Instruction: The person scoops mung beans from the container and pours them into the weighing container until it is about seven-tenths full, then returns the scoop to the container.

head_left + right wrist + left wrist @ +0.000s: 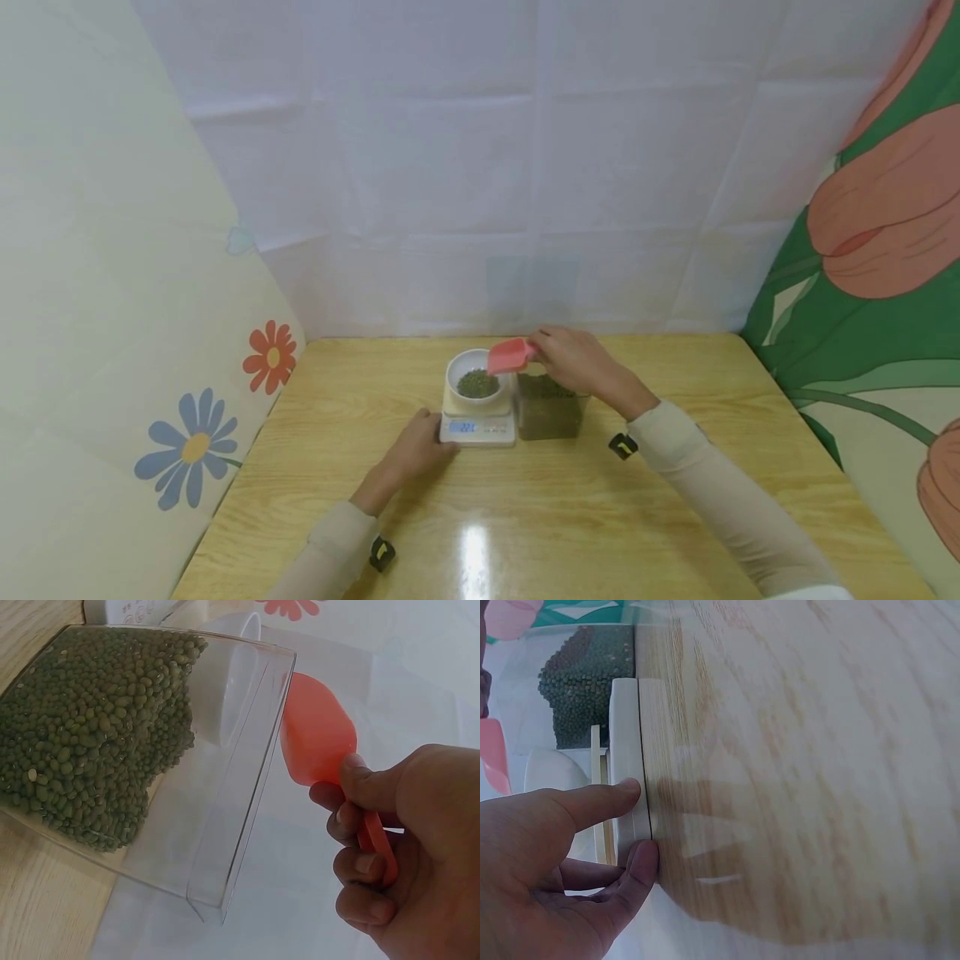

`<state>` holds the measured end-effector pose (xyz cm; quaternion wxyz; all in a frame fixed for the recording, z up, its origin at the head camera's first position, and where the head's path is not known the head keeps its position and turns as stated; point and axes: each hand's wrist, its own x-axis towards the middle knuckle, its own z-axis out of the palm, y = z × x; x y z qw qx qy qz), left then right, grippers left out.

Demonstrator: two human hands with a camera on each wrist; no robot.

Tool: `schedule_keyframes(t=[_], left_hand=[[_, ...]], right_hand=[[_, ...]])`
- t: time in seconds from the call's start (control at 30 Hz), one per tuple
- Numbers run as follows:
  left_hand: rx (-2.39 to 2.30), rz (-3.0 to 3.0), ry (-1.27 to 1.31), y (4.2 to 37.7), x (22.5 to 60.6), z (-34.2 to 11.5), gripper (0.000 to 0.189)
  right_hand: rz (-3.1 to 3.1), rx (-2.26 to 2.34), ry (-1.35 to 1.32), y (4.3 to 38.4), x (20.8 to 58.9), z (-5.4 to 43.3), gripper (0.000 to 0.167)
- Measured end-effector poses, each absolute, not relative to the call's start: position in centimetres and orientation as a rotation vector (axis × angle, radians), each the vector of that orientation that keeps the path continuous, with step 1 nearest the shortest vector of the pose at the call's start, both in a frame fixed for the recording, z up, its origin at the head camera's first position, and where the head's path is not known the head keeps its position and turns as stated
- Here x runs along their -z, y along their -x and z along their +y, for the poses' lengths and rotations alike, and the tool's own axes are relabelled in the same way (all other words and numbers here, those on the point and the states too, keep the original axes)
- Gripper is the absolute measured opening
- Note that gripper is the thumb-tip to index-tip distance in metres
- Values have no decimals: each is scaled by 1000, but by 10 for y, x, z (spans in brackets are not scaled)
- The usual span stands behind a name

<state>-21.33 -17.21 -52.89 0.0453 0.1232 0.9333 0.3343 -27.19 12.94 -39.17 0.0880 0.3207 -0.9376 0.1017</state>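
My right hand (573, 360) grips the handle of a pink-red scoop (509, 356), its blade tilted over the right rim of a white bowl (459, 367). Green mung beans (477, 384) lie in the bowl, which stands on a white kitchen scale (477, 433); the lit display seems to read about 22, though it is blurred. At the scale's front left corner, my left hand (417, 446) holds the edge, with thumb and curled fingers against the casing in the left wrist view. In the right wrist view, the scoop (319, 731) is beyond the clear container's rim.
A clear box (549, 421) partly filled with mung beans (90, 727) stands right beside the scale, beneath my right hand. The wooden table (600, 517) runs back to a white cloth backdrop (450, 167). Flower-printed panels rise on both sides.
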Motion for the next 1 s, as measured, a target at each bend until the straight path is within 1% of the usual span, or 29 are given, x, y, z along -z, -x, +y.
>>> schedule_keyframes(t=[0.33,0.67,1.0], left_hand=[[-1017,2842,-371,214,530,-172,39],[-1021,2843,-366,215,530,-172,41],[-1015,2856,-364,214,531,-172,42]], right_hand=[[-2795,-294,-939,270,391,135,28],[-2808,-291,-921,267,389,145,30],[-2808,-294,-891,264,388,154,29]])
